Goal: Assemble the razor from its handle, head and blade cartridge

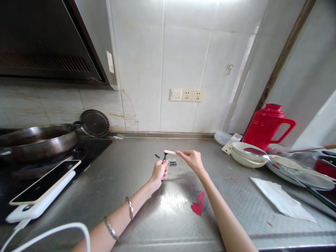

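Observation:
My left hand (159, 170) is closed round a slim black handle (165, 156), perhaps a razor's, held upright above the counter. Between the fingertips of my right hand (192, 159) is a flat pale stick (170, 152). The stick's far end meets the top of the black handle; whether they touch or only overlap, I cannot tell. On the counter behind the hands lie a small dark green piece (157, 155) and a little clear case (172, 160) with dark strips, both too small to identify. Nearer me, a torn red patch (198, 203) marks the metal counter (123, 178).
A pan (39, 140) sits on the stove at left, beside a phone (47, 182) on a white power bank (42, 206) with a cable. At right stand a red thermos (266, 126), bowls (248, 161), a plate with utensils and a white napkin (282, 197).

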`<control>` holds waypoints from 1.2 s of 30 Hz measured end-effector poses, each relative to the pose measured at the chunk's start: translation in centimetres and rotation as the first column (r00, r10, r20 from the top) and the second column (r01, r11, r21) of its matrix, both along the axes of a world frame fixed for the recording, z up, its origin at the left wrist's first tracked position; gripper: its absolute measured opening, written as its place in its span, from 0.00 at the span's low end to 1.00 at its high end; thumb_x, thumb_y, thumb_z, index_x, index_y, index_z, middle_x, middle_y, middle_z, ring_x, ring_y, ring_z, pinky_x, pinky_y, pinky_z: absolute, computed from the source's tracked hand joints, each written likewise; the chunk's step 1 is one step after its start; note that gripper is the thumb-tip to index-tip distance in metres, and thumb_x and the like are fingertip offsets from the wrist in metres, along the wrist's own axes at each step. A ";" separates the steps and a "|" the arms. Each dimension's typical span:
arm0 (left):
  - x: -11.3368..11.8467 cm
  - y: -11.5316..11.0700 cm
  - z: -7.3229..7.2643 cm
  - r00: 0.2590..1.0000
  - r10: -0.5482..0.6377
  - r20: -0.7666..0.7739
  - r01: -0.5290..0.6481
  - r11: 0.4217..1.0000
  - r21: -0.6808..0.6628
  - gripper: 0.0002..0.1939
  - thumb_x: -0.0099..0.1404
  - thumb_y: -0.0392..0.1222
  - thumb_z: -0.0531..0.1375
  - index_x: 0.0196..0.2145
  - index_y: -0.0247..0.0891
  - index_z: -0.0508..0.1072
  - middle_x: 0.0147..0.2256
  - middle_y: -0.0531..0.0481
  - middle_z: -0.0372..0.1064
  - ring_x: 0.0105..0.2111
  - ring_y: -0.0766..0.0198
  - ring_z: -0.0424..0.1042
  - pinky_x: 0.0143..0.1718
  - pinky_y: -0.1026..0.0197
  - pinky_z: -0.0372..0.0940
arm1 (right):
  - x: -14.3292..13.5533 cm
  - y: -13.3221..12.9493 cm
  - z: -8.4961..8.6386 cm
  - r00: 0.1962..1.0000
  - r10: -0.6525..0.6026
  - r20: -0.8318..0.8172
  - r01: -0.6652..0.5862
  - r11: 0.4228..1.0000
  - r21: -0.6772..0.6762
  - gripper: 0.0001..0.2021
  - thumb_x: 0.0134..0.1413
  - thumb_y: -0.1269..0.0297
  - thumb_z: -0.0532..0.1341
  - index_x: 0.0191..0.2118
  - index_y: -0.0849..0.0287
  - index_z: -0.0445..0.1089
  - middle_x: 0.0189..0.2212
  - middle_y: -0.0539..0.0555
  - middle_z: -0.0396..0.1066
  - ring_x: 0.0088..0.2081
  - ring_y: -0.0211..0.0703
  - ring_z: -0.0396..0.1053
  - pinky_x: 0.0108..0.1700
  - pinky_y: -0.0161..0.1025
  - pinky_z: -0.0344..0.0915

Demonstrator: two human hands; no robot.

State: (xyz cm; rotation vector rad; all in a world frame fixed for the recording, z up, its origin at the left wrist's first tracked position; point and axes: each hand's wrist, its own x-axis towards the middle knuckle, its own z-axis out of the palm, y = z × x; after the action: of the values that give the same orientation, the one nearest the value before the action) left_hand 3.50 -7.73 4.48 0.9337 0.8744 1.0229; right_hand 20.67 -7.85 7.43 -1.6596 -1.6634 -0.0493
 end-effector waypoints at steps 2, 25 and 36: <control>-0.3 0.2 0.2 0.999 0.033 0.038 -0.034 0.999 0.039 0.14 0.55 0.49 0.59 0.26 0.38 0.58 0.15 0.64 0.44 0.10 0.79 0.41 0.11 0.71 0.34 | 0.8 0.0 0.1 1.000 -0.018 0.012 0.018 1.000 0.013 0.31 0.48 0.35 0.48 0.21 0.56 0.74 0.16 0.51 0.68 0.24 0.39 0.65 0.30 0.33 0.52; -1.4 0.3 -0.6 0.993 -0.011 -0.116 0.054 0.923 0.381 0.16 0.57 0.54 0.57 0.26 0.37 0.62 0.14 0.62 0.47 0.13 0.75 0.44 0.15 0.69 0.39 | 3.1 -0.7 1.6 0.950 0.080 -0.300 -0.130 0.980 -0.150 0.30 0.43 0.36 0.54 0.21 0.62 0.75 0.12 0.50 0.61 0.18 0.35 0.57 0.22 0.33 0.50; -2.4 -0.6 0.0 0.963 0.118 -0.243 0.045 0.816 0.576 0.08 0.58 0.43 0.58 0.24 0.37 0.67 0.18 0.56 0.53 0.20 0.69 0.51 0.25 0.66 0.47 | 2.6 -1.4 2.2 0.933 0.243 -0.266 -0.299 0.934 -0.196 0.28 0.43 0.40 0.56 0.16 0.63 0.71 0.11 0.49 0.61 0.17 0.33 0.55 0.22 0.32 0.49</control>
State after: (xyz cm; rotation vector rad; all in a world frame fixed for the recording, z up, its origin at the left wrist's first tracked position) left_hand 1.14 -8.29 4.53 1.6113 0.8131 1.2457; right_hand 23.31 -9.27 9.62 -1.5135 -1.7466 0.4825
